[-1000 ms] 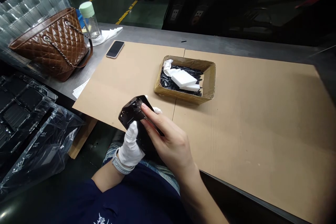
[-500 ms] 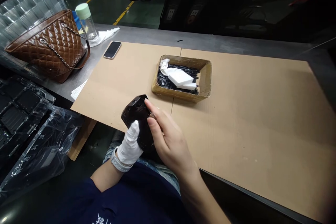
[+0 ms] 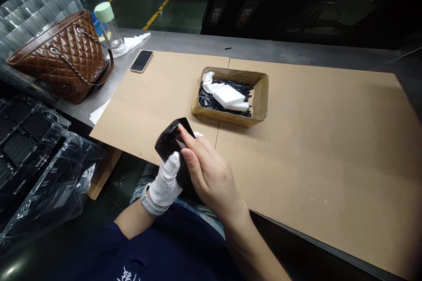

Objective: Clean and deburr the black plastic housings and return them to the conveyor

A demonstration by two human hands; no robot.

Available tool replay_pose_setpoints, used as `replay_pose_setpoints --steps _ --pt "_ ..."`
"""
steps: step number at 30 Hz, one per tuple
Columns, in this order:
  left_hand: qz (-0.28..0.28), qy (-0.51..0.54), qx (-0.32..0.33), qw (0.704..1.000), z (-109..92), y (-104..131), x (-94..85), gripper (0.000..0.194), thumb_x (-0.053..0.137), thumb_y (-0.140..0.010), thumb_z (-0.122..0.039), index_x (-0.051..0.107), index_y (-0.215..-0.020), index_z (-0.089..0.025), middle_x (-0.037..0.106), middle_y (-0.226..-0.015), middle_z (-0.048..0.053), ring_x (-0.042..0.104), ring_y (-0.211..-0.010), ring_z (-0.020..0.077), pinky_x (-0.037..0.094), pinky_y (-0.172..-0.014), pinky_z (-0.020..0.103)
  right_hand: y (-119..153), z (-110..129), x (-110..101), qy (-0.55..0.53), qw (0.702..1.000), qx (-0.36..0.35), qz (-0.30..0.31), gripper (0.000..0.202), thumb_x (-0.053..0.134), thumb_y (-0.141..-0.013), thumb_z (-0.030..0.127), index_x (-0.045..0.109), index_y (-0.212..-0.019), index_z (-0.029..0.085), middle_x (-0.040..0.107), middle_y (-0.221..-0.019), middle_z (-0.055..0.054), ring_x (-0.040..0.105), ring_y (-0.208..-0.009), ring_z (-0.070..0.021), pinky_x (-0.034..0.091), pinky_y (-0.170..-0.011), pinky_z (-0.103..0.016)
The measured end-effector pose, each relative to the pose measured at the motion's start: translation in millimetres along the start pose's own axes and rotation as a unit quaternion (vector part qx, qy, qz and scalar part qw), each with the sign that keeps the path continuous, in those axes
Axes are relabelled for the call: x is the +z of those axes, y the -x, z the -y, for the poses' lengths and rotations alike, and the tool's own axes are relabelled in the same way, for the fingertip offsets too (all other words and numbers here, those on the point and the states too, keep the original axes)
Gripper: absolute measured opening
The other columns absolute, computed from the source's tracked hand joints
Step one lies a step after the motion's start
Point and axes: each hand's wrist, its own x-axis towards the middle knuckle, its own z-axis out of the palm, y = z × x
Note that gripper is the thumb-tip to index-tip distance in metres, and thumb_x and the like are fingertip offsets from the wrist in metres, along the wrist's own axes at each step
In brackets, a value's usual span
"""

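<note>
My left hand [image 3: 165, 182], in its white glove, is wrapped around the lower end of the black part [image 3: 171, 142], gripping it from underneath and tilting its glossy face up toward me just off the near edge of the cardboard sheet [image 3: 158, 96], so the top side is open to work on. My bare right hand [image 3: 211, 175] lies over the part with fingers curled, the fingertips [image 3: 182, 131] pressing on its upper face, thumb just beside my gloved thumb. Beyond my fingers, well apart from them, the cardboard box [image 3: 262, 96] of small black pieces sits within reach.
</note>
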Motion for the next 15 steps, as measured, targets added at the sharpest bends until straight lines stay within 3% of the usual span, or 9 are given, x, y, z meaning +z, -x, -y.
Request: replay_pose_setpoints --steps 3,9,15 --pt "0.000 -0.019 0.007 1.000 1.0 0.1 -1.3 0.046 0.061 -0.075 -0.048 0.063 -0.112 -0.021 0.062 -0.124 0.002 0.045 -0.129 0.0232 0.040 -0.108 0.031 1.0 -0.8 2.0 0.002 1.000 -0.003 -0.010 0.041 0.036 -0.097 0.024 0.049 -0.133 0.011 0.066 -0.095 -0.012 0.061 -0.090 -0.0202 0.052 -0.076 -0.030" --pt "-0.034 -0.054 -0.004 0.998 3.6 0.7 -7.5 0.054 0.064 -0.072 -0.048 0.058 -0.119 -0.022 0.050 -0.138 -0.001 0.016 -0.143 0.0220 0.031 -0.113 0.026 1.9 -1.7 2.2 -0.022 1.000 -0.004 -0.013 0.040 0.037 -0.096 0.023 0.048 -0.133 0.010 0.066 -0.100 -0.012 0.062 -0.093 -0.0195 0.052 -0.079 -0.029" --pt "-0.043 -0.052 -0.018 0.998 -2.1 -0.2 2.4 0.055 0.068 -0.067 -0.048 0.060 -0.112 -0.017 0.048 -0.140 0.004 0.016 -0.143 0.0239 0.030 -0.114 0.027 2.4 -0.7 5.7 0.003 1.000 0.003 -0.024 0.040 0.038 -0.096 0.023 0.050 -0.133 0.013 0.067 -0.101 -0.012 0.062 -0.096 -0.0217 0.052 -0.079 -0.031"
